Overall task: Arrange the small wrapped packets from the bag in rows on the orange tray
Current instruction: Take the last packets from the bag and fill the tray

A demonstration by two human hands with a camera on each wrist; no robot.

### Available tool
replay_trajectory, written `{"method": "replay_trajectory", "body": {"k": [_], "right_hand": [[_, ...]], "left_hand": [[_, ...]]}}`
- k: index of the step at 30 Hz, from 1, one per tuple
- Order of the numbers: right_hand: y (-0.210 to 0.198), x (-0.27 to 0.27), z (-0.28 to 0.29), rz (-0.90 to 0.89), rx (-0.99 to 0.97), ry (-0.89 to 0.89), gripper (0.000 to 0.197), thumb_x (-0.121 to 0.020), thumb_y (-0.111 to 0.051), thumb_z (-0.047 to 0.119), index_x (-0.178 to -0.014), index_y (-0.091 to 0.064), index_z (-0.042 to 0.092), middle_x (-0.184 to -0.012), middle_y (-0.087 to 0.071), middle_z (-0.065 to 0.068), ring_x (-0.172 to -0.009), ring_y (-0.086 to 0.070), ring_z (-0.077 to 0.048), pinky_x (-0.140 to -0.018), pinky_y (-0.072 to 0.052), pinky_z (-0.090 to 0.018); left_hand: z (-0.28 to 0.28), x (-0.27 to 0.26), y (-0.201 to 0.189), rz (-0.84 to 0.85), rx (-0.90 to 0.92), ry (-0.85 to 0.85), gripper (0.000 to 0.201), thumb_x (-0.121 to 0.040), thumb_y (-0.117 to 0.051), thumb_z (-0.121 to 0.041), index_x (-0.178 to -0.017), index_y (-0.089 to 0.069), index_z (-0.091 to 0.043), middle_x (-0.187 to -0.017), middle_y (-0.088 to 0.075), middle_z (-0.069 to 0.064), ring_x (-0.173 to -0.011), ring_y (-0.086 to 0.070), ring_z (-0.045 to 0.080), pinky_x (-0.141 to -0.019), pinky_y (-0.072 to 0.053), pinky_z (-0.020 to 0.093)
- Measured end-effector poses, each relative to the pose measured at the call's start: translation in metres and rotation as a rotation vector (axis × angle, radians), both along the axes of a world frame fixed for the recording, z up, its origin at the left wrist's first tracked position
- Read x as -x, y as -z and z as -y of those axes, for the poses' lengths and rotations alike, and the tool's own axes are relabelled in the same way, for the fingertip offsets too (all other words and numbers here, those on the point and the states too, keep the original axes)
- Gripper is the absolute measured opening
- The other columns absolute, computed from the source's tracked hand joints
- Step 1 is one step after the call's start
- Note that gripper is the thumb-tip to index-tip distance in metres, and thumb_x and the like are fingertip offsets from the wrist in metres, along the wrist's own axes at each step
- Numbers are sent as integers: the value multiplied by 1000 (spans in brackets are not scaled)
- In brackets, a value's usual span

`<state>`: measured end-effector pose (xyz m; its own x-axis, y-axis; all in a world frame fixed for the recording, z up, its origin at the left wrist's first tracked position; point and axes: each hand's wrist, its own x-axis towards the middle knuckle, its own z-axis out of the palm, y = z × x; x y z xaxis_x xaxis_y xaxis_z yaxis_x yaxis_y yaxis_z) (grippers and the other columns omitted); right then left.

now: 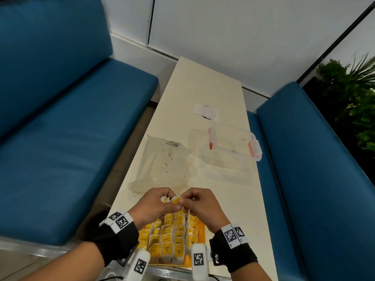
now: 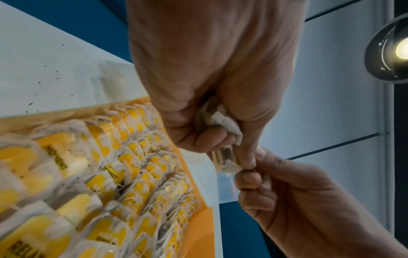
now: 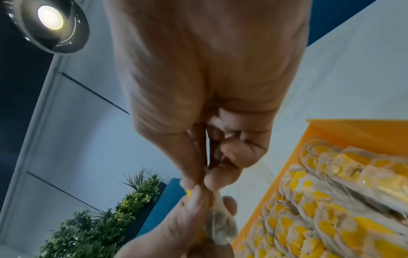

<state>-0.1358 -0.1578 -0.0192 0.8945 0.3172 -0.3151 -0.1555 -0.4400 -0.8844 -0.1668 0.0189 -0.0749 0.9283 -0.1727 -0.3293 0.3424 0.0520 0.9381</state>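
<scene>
Packets point(image 1: 169, 237) already fill most of the orange tray point(image 1: 201, 232) at 6 o'clock on the worktop point(image 1: 205, 82) in overlapping rows, and I hold a small bunch more just above the tray's far end. My left hand point(image 1: 155, 205) has its fingers point(image 2: 198, 137) curled round that bunch of packets, while my right hand point(image 1: 199, 205) pinches the edge of one between thumb and forefinger, seemingly to peel it free.

I judge these light, thin and soft — paper-like pouches with yellow labels and loose threads — so they will crumple if squeezed and the threads may snag on neighbours. A corner or the label edge looks the safest hold.

The clear bag point(image 1: 162, 159) lies slack at 12 o'clock beyond my hands; I cannot tell whether any packets remain inside. How many my left hand holds is hidden by the fingers, the tray's near edge is covered by my wrists, and the wrist views are blurred — label print is mostly unreadable.
</scene>
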Motion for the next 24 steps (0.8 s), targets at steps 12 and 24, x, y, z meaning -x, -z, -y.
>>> {"method": "replay_trajectory", "body": {"k": [12, 24], "right_hand": [[-9, -4, 10, 151, 401, -76, 11, -86, -72, 13, -80, -72, 22, -71, -67, 8, -51, -61, -5, -59, -51, -21], [-5, 34, 22, -75, 895, -620, 21, -88, -61, 0, -98, -77, 10, -98, -76, -7, -67, -70, -20, -59, -50, -19]], "left_hand": [[-7, 6, 9, -31, -68, -75, 12, -84, -82, -19, -96, -79, -21, -94, -72, -3, -48, -51, 4, -51, -45, 23], [-7, 13, 16, -2, -340, -2, 24, -89, -77, -21, -112, -74, -27, -119, -64, -10, -65, -66, 14, -53, -54, 25]]}}
